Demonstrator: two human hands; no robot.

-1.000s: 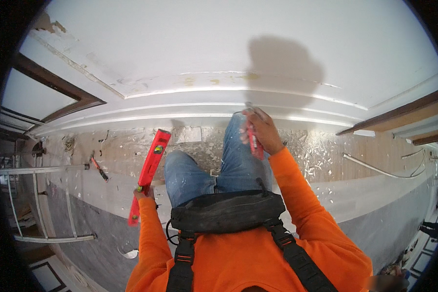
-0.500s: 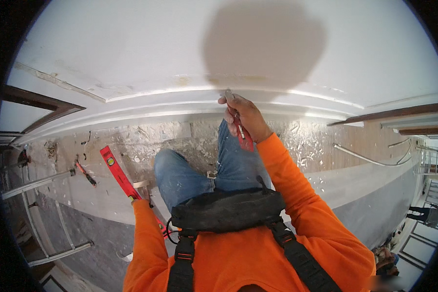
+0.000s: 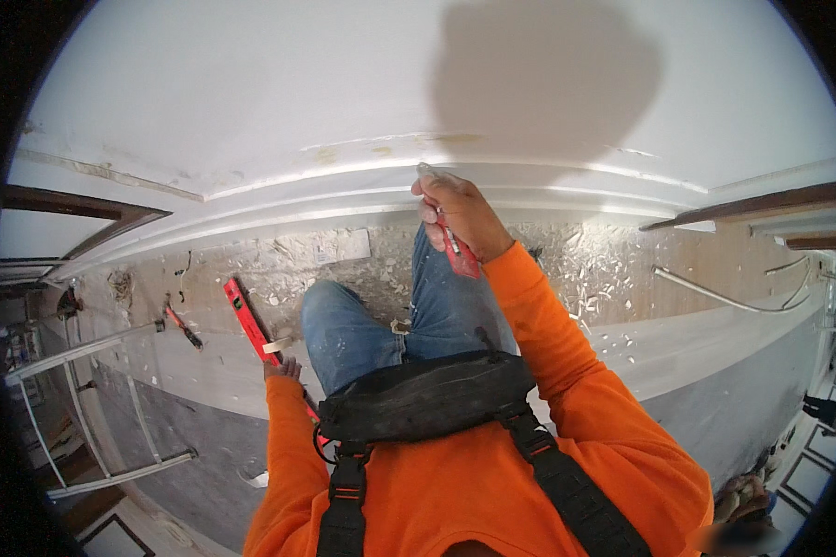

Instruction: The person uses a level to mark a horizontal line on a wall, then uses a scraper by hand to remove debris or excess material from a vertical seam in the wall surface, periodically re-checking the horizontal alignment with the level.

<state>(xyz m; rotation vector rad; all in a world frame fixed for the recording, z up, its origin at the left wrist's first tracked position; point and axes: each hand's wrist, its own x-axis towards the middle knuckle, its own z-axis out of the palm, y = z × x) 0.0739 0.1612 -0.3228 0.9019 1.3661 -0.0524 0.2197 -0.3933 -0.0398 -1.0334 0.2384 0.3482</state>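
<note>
Red-handled slim hand tool (image 3: 462,260) sits in the person's right hand (image 3: 464,215), with the fingers closed around it and its red end showing below the palm. Its long axis slants: the red end points back toward the body and slightly right, while a small greyish tip shows above the fingers, aimed away from the body and a little left. That tip is at the stepped, white-painted moulding (image 3: 344,197) along the foot of a smooth white wall (image 3: 251,93). Whether it touches the moulding or stops just short of it cannot be told. The hand blocks the middle of the tool, so its exact kind is unclear.

The right hand is by far the nearer one to the moulding, out in front of the knee of the blue jeans (image 3: 339,320). The left hand (image 3: 283,369) is lower and well to the left, beside the other knee, its fingers wrapped around a long, red, bar-shaped spirit level (image 3: 244,316). The level slants the opposite way on the page from the person's right forearm in its orange sleeve (image 3: 548,311): its far end lies up and left, its near end down and right, partly hidden by the left arm. A cream-coloured curved band (image 3: 277,344) shows against the level just above the left fingers; whether it is held is unclear. Pale chips (image 3: 613,292) litter the floor (image 3: 687,330) to the right.
</note>
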